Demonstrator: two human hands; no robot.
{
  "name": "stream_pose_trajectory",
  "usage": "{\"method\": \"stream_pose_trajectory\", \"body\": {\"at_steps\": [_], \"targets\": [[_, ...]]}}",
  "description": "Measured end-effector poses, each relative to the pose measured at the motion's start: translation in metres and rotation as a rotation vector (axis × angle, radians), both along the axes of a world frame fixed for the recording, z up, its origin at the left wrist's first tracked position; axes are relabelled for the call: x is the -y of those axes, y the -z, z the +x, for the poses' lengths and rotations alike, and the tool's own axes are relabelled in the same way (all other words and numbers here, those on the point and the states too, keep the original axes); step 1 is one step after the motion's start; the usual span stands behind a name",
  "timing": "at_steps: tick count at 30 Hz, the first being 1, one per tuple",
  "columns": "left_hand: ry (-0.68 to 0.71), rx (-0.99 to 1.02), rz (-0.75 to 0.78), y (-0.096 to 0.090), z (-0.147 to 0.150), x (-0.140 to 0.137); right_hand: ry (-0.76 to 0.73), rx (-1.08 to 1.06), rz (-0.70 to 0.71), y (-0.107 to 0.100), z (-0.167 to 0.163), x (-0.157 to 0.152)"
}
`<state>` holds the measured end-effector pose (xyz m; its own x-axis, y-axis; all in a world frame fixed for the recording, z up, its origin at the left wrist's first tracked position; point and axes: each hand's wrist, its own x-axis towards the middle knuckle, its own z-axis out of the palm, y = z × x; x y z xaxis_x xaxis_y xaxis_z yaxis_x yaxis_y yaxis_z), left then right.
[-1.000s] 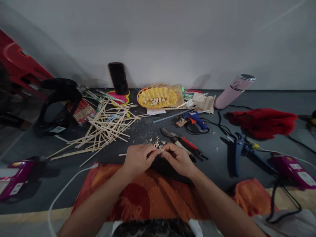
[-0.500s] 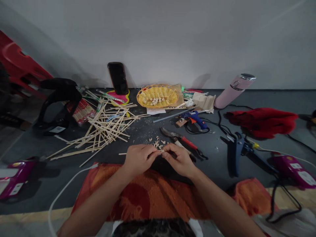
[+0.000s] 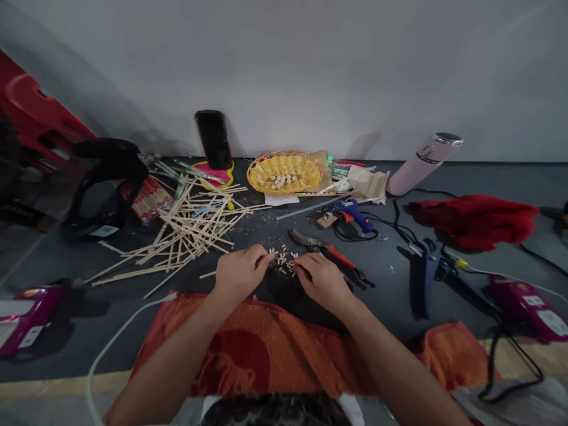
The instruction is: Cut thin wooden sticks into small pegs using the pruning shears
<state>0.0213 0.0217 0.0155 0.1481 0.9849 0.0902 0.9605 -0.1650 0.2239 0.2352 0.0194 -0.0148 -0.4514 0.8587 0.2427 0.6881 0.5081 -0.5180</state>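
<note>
My left hand point(image 3: 242, 272) is closed around a thin wooden stick point(image 3: 207, 274), whose pale end sticks out to the left; the rest is hidden in the fist. Just across from it, my right hand point(image 3: 323, 279) has its fingers pinched together, and whatever is between them is hidden. A small heap of short cut stick pieces point(image 3: 283, 259) lies on the dark table between both hands, close to the fingertips. Behind my right hand rests a pair of pruning shears point(image 3: 341, 255) with a red handle.
Loose wooden sticks point(image 3: 190, 228) sprawl at the left. A yellow wicker basket point(image 3: 284, 161) holds small pale pieces. A blue glue gun point(image 3: 355, 216), pink flask point(image 3: 419, 168), red cloth point(image 3: 479, 220) and blue-handled cutter point(image 3: 425, 278) occupy the right. An orange towel point(image 3: 266, 349) lies in front.
My hands have parted from where they met at the stick. Both have moved slightly forward to the short pieces, the left hand carrying the stick leftward.
</note>
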Motion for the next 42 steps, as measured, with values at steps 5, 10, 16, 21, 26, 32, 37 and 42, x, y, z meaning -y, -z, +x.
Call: {"method": "stream_pose_trajectory", "body": {"at_steps": [5, 10, 16, 21, 26, 32, 37, 42], "targets": [[-0.021, -0.002, -0.020, 0.002, 0.000, -0.001, -0.029, 0.064, 0.050, 0.003, 0.000, -0.001], [-0.022, -0.033, -0.028, 0.002, -0.001, -0.002, 0.003, 0.008, 0.001, -0.001, 0.003, -0.004], [-0.063, -0.058, -0.017, -0.001, -0.006, -0.005, -0.062, 0.104, -0.025, -0.017, 0.000, -0.023], [-0.068, -0.030, -0.004, -0.001, -0.010, -0.006, -0.051, 0.105, -0.055, -0.017, -0.011, -0.037], [-0.064, -0.025, -0.002, 0.000, -0.010, -0.006, -0.052, 0.145, -0.099, -0.011, -0.018, -0.039], [-0.049, -0.014, -0.027, 0.000, -0.007, -0.005, -0.044, 0.224, -0.097, -0.012, -0.024, -0.040], [-0.052, 0.009, -0.027, -0.001, -0.008, -0.005, -0.018, 0.249, -0.085, -0.015, -0.025, -0.040], [-0.038, 0.015, -0.039, -0.001, -0.007, -0.005, -0.010, 0.188, -0.068, -0.015, -0.020, -0.036]]}}
